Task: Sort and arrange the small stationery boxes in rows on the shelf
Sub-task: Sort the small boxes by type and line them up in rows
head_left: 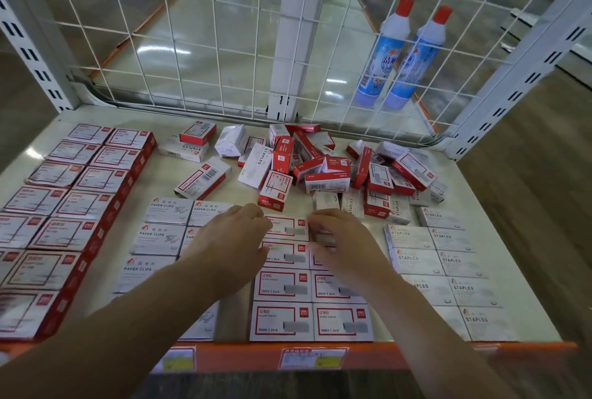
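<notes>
Shop shelf [166,180] with an orange front edge [237,355] carries rows of small boxes. Nearest, red-framed staple boxes [282,321] lie flat in two columns between paper clip boxes [158,238] and white staple boxes [448,261]. Left hand [234,238] and right hand [342,238] rest on the far end of the red-framed rows, fingers curled; I cannot tell whether they grip a box. Beyond lies a loose heap of boxes [320,161], then a wire grid [198,46] and two bottles [400,55].
</notes>
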`<state>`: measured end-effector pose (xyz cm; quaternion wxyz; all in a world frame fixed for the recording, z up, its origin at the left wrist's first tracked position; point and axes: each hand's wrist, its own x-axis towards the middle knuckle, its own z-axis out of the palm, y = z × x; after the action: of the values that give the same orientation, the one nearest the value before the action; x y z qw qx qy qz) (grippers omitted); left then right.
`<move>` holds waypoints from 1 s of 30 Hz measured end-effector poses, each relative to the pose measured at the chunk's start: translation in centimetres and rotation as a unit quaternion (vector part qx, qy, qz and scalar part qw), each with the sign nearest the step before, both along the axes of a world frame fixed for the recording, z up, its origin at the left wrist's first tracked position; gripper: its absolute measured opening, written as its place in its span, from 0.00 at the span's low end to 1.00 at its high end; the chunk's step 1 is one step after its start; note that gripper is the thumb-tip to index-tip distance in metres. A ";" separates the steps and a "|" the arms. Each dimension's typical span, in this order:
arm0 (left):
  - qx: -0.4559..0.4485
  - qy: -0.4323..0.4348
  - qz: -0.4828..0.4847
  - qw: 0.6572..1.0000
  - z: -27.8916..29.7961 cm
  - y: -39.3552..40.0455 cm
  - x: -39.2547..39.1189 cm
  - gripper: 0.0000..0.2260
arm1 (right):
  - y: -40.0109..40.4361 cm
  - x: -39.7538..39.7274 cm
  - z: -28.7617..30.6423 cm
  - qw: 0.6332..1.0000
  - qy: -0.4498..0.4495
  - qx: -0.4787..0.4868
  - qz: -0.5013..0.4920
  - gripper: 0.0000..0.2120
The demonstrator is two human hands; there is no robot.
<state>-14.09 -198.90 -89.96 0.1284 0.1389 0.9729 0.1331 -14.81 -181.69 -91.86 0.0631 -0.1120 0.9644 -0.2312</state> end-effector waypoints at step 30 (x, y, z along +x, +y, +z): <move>0.043 0.017 -0.015 0.999 -1.3 4.9 -0.6 0.13 | 4.7 -0.3 0.3 0.980 0.052 -0.079 -0.177 0.13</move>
<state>-14.68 -194.05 -91.24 0.1075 0.1615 0.9662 0.1700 -15.14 -176.96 -91.59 -0.0376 0.0438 0.9496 -0.3080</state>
